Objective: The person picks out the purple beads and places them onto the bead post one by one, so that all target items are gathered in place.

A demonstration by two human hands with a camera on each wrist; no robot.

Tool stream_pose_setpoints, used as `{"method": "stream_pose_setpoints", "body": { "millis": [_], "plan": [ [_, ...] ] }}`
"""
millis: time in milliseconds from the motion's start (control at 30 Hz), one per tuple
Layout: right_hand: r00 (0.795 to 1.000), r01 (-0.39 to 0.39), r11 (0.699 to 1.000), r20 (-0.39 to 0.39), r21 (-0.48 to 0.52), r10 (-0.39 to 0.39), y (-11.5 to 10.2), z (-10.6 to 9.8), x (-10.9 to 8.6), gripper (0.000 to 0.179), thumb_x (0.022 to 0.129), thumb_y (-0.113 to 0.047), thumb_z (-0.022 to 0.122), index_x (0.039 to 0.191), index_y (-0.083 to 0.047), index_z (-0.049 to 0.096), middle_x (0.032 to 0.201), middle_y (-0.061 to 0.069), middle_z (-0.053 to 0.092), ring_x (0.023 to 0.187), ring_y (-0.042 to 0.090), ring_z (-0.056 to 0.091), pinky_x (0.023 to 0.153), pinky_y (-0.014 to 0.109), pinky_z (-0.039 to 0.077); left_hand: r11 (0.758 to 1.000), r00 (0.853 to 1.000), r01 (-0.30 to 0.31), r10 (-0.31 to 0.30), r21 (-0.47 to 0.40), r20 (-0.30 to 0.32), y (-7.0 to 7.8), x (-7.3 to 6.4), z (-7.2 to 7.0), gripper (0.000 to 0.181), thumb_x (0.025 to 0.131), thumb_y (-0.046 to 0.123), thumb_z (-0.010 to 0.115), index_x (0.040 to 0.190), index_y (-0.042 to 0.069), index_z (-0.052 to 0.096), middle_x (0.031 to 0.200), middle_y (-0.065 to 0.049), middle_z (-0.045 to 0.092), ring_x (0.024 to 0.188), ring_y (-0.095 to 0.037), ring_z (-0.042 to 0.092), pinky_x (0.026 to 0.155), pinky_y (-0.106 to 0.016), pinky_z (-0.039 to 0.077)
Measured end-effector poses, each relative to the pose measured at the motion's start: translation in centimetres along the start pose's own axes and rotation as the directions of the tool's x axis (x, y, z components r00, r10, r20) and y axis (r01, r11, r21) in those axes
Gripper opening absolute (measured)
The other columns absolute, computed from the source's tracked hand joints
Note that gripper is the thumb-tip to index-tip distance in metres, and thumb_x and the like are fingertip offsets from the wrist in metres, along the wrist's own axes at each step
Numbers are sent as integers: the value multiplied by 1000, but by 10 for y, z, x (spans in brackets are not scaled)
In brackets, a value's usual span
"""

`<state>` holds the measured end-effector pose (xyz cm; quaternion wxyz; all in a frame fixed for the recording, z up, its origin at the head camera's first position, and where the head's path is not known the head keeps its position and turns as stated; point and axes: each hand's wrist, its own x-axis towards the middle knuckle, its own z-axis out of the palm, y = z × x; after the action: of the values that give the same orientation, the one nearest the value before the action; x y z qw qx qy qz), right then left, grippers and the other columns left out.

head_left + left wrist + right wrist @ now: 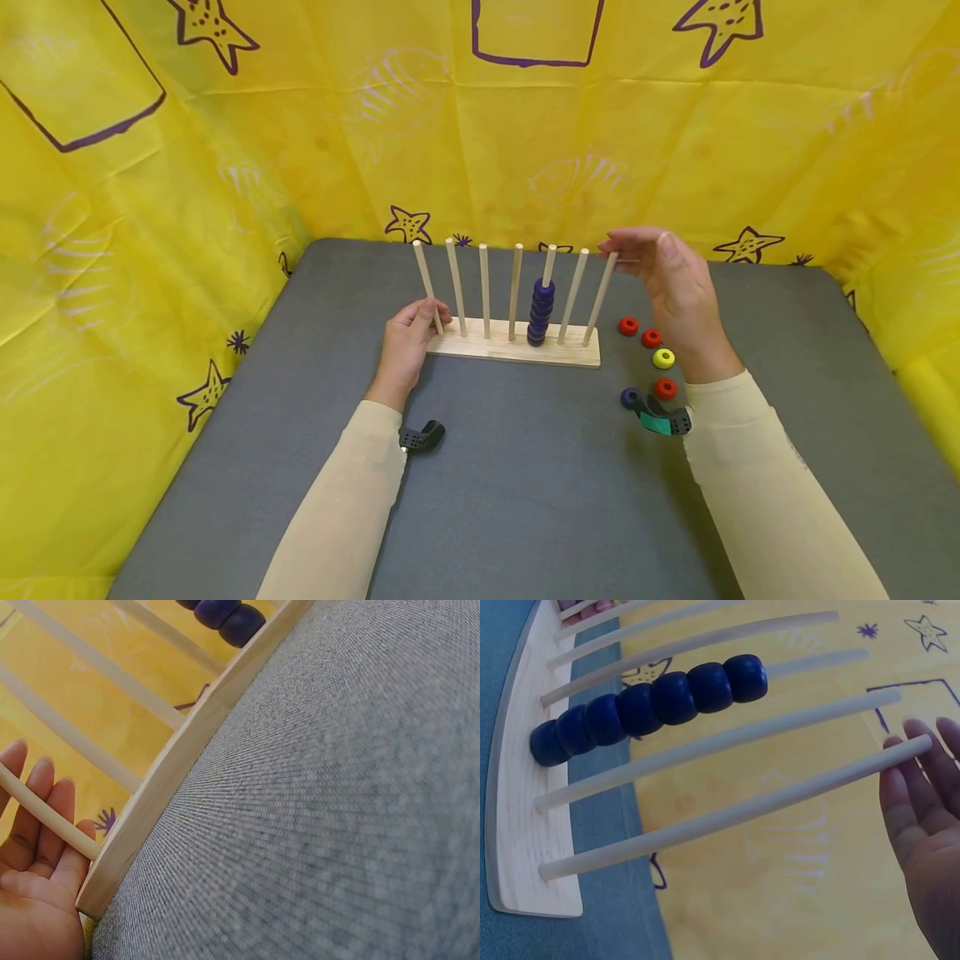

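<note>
A wooden stand of several upright pegs on a pale base point(495, 348) sits in the middle of the table. Dark blue beads point(541, 312) are stacked on one peg, right of centre; the other pegs carry none. At the base's left end is my left hand point(408, 342), its loosely extended fingers behind the leftmost peg point(46, 814) in the left wrist view. My right hand point(678, 287) is raised at the stand's right side. Its extended fingertips are right at the top of the rightmost peg point(742, 814), with the palm turned toward the stand.
Loose beads lie on the grey table point(510, 483) right of the stand: red ones point(628, 326), a yellow one point(663, 358) and a blue one point(630, 398) partly covered by the right wrist's strap point(663, 421). A yellow patterned cloth point(487, 150) hangs behind and along both sides.
</note>
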<state>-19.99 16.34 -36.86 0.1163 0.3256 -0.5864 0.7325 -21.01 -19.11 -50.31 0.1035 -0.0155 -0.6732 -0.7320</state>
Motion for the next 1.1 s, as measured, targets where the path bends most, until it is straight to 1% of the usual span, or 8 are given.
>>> {"method": "stream_pose_setpoints", "body": {
  "millis": [200, 433, 600, 700, 833, 867, 1100],
  "plan": [
    [1000, -9, 1000, 5, -18, 9, 0, -3, -4, 57, 118, -39, 49, 132, 13, 67, 127, 22, 70, 121, 35, 62, 103, 36, 50, 1000, 1000, -10, 10, -8, 8, -1, 0, -1, 42, 114, 29, 61, 113, -12, 71, 101, -14, 71, 104, -28, 68, 99, -40, 55],
    [1000, -3, 999, 5, -52, 3, 0, -4, -9, 55, 119, -36, 45, 134, 13, 67, 132, 21, 69, 124, 36, 60, 106, 35, 50, 999, 999, -28, 28, -18, 15, 0, 0, 1, 45, 116, 28, 58, 113, -15, 69, 102, -19, 70, 102, -27, 69, 99, -40, 55],
    [1000, -22, 997, 1, -74, 23, 0, -5, -11, 54, 120, -34, 43, 136, 12, 67, 135, 20, 69, 124, 35, 59, 106, 35, 50, 1000, 1000, -21, 21, -7, 14, 0, 0, 0, 45, 116, 28, 57, 113, -15, 69, 104, -23, 70, 100, -23, 68, 98, -39, 55],
    [999, -50, 993, -9, -103, 49, 1, -7, -12, 58, 119, -38, 45, 137, 13, 66, 136, 24, 67, 124, 34, 60, 104, 35, 51, 1000, 1000, -19, 19, -10, 13, 0, 0, 0, 44, 116, 29, 58, 113, -14, 69, 103, -21, 70, 101, -22, 69, 99, -39, 55],
    [996, -89, 988, -27, -124, 87, 4, -9, -15, 64, 117, -44, 49, 138, 14, 64, 134, 30, 64, 123, 33, 60, 102, 36, 51, 1000, 1000, -18, 18, -19, 12, 0, 0, 0, 43, 116, 28, 58, 112, -14, 70, 99, -13, 71, 103, -25, 69, 100, -38, 55],
    [995, -93, 988, -28, -124, 91, 5, -9, -15, 64, 117, -45, 49, 139, 13, 64, 133, 30, 64, 122, 33, 60, 101, 36, 51, 1000, 1000, -18, 19, -18, 13, 0, -1, 0, 43, 115, 28, 59, 112, -14, 70, 99, -12, 71, 103, -26, 69, 100, -38, 55],
    [996, -86, 994, -13, -64, 86, 8, -11, -17, 59, 117, -43, 49, 141, 10, 64, 130, 27, 66, 122, 33, 61, 101, 37, 51, 999, 1000, -22, 22, -28, 21, 0, 0, 0, 46, 116, 29, 58, 114, -15, 69, 99, -12, 70, 104, -28, 68, 99, -38, 55]
  ]
}}
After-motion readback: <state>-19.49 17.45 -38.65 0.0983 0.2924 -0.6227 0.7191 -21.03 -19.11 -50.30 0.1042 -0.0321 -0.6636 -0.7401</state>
